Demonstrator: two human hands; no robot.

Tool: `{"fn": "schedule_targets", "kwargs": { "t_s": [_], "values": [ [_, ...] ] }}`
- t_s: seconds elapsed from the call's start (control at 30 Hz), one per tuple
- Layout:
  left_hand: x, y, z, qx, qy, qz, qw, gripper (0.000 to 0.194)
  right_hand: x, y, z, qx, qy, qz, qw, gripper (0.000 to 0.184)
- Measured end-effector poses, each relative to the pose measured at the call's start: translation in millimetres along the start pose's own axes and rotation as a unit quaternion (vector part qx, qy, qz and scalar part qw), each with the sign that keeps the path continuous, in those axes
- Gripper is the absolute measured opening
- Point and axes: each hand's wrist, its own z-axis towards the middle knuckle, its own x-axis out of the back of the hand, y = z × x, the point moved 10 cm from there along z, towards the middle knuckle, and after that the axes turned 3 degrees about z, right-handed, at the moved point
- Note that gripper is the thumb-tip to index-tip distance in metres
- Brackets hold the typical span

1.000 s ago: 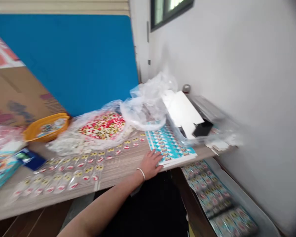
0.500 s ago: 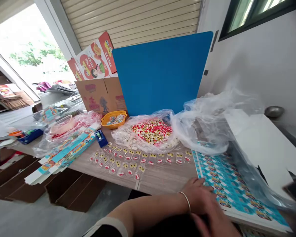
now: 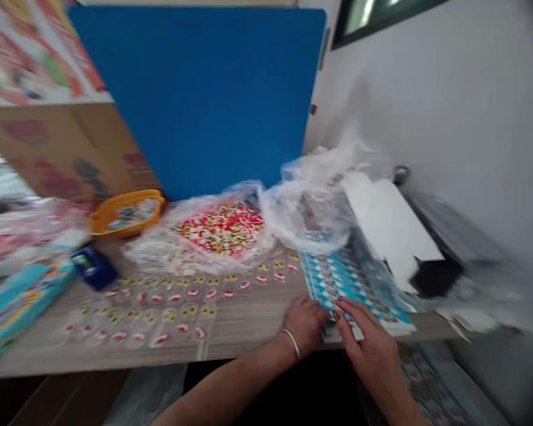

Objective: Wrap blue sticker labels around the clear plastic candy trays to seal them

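Observation:
A stack of blue-and-white printed sheets (image 3: 333,275) lies at the table's front right. My left hand (image 3: 306,324), with a bracelet at the wrist, rests at the stack's lower left edge. Its fingers are curled and close together; what they hold, if anything, is hidden. Over the front of the sheets hovers my right hand (image 3: 371,346), index finger and thumb apart and nothing plainly held. To the left, rows of small clear pouches (image 3: 162,316) with yellow and red pieces lie on the wooden table (image 3: 253,322).
Behind the pouches sits an open plastic bag (image 3: 160,254) of red, yellow and white pieces. An orange basket (image 3: 100,222) and a blue tape dispenser (image 3: 95,269) stand left. Crumpled clear plastic (image 3: 311,201) and a white box (image 3: 391,225) lie right, near the wall.
The view swung left and back. My right hand, absent at first, has come in and now sits beside my left hand at the sheets. My left fingers, spread on the sheets earlier, are now curled.

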Motion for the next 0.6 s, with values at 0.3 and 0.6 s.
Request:
{"fn": "schedule_targets", "kwargs": {
  "t_s": [0.3,0.6],
  "values": [
    [36.8,-6,6,-0.003,0.125,-0.148,0.981,0.019,-37,51,-31,-0.060,-0.129,-0.076,0.987,0.027],
    [2.6,-47,-24,0.292,0.020,-0.452,0.843,0.027,-21,91,-30,-0.230,0.004,0.076,0.970,0.025]
  ]
}}
